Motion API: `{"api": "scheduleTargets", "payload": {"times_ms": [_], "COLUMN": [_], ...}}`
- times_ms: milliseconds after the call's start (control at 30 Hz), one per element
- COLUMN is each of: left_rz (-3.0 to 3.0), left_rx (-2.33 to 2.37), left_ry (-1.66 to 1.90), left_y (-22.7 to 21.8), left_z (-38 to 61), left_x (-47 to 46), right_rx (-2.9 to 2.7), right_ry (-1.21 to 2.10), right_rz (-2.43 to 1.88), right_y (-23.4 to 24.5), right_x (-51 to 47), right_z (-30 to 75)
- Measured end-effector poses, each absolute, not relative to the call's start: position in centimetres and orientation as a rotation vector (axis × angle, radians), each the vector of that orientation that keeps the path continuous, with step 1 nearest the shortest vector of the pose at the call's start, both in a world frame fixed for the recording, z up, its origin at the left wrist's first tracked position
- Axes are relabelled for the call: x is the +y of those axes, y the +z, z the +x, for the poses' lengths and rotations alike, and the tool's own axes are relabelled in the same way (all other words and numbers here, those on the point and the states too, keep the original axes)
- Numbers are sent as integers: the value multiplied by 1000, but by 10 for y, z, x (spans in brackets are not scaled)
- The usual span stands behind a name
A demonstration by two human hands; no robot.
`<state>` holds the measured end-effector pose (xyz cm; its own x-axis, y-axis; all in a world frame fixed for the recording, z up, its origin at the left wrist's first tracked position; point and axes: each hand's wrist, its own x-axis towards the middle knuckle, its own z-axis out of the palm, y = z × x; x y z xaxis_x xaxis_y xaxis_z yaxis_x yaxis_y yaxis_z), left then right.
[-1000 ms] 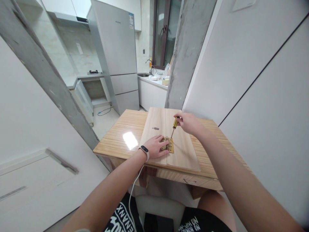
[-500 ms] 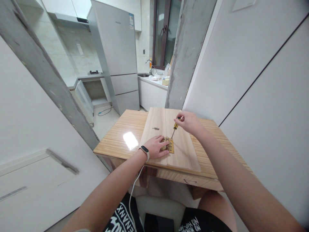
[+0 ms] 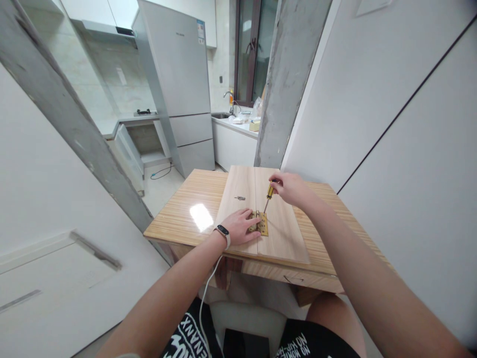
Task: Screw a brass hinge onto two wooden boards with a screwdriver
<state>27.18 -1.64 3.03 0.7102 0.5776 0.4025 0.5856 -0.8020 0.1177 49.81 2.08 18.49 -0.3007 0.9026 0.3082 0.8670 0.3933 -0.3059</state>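
The hinge (image 3: pixel 264 225), gold-coloured, lies flat across the seam between two pale boards (image 3: pixel 286 238). Our left hand (image 3: pixel 241 227) rests on it, its grip wide, fingers spread over the metal. Our right hand (image 3: pixel 287 189) has its grip closed around the handle of a yellow-and-black screwdriver (image 3: pixel 270 191), whose tip we see tilted down at the hinge's far edge. Beyond our left fingers sit small metal pieces (image 3: pixel 240 198); the desk (image 3: pixel 182 204) carries the boards.
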Motion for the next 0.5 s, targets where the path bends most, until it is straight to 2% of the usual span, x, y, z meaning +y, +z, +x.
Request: {"api": "scheduleTargets", "payload": {"times_ms": [267, 500], "left_rz": [-2897, -2903], "left_rx": [-990, -981], "left_ry": [-679, -697], "left_y": [30, 30], "left_z": [273, 273], "left_x": [-16, -16], "right_rx": [-2165, -2137], "right_ry": [-56, 29], "right_rz": [-1587, -1458], "right_y": [184, 179], "right_x": [20, 15], "right_z": [497, 492]}}
